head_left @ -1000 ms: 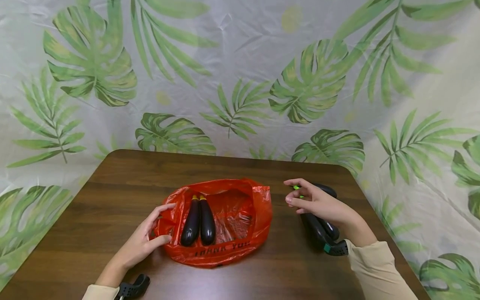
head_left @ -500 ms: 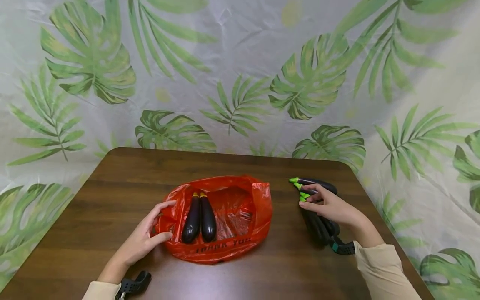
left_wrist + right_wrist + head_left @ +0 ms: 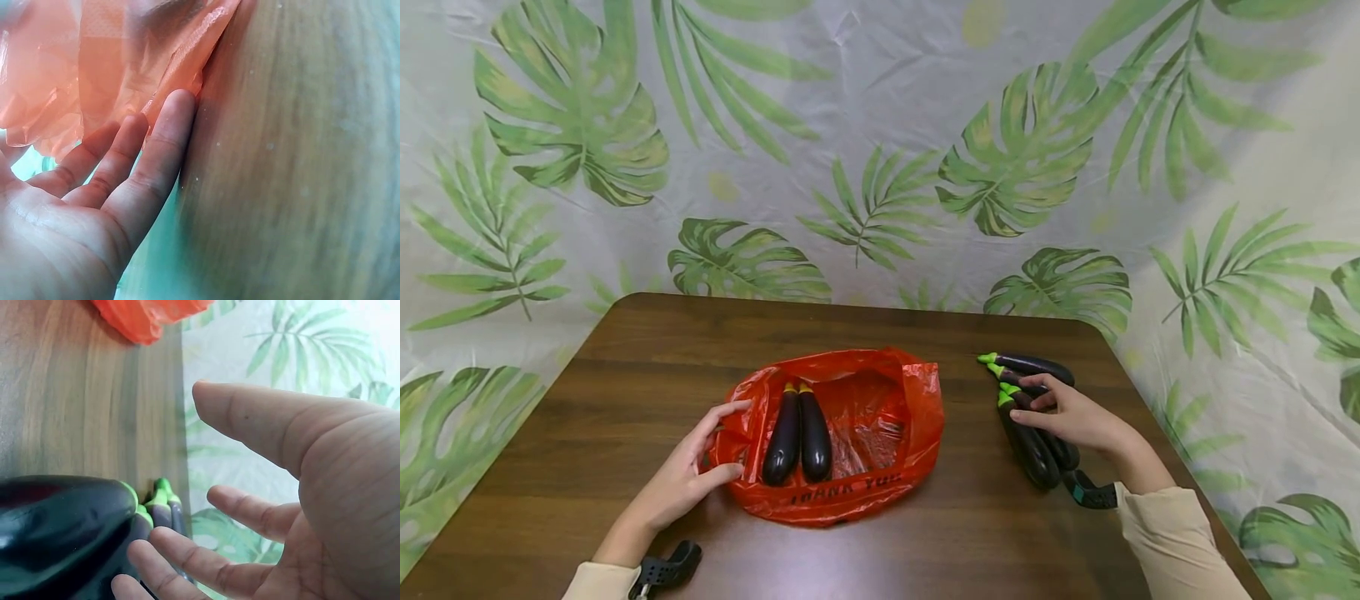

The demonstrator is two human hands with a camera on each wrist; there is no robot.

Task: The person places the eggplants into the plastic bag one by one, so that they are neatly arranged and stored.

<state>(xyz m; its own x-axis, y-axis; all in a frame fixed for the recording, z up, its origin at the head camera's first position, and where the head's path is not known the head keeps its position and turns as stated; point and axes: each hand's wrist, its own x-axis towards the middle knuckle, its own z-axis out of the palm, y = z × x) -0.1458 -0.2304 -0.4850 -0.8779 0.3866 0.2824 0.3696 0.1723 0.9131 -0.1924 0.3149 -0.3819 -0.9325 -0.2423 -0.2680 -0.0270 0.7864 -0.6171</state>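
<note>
A red plastic bag printed "THANK YOU" lies spread with its mouth upward. Two dark eggplants with yellow tops rest side by side in its left half. At the bag's left edge is my left hand; in the left wrist view its nearly straight fingers touch the thin plastic. My right hand hovers over a group of eggplants with green stems, thumb and fingers spread apart, nothing held. It partly covers the middle ones. In the right wrist view a large eggplant lies beneath the hand.
Everything lies on a brown wooden table. A leaf-patterned sheet hangs behind it and at its sides. The farthest eggplant lies near the table's back right corner. Black straps sit on both wrists.
My right hand has moved right and slightly toward me, uncovering the green stems and the near eggplant. The left hand has stayed at the bag's edge.
</note>
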